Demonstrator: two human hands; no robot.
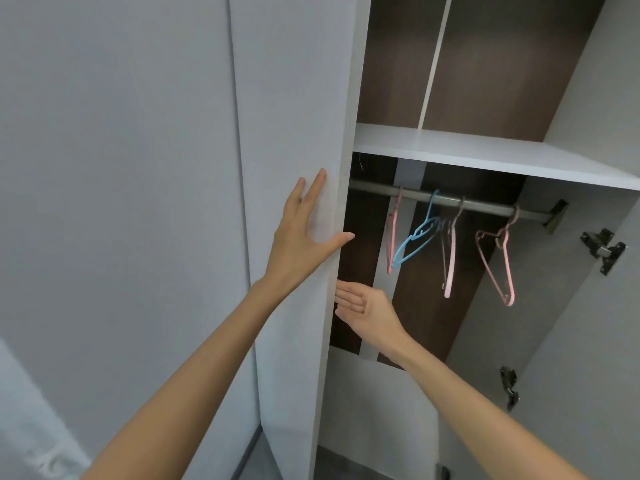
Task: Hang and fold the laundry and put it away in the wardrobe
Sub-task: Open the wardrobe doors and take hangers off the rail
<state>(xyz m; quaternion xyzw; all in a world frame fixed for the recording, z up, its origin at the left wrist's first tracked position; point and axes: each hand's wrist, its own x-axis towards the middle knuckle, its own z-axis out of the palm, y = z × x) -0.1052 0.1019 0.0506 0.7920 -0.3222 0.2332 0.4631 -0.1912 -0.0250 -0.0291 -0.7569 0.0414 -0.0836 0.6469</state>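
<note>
Wardrobe door (294, 98) hides fingertips of straight-fingered right hand (369, 308); flat left hand (299, 242) presses it.

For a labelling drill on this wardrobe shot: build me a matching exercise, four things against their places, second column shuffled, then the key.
1 left hand
2 right hand
3 blue hanger
4 shelf

A above the rail
B flat against the door
C hanging tilted on the rail
D lower, open, by the door's edge

Pairs: 1-B, 2-D, 3-C, 4-A
</note>
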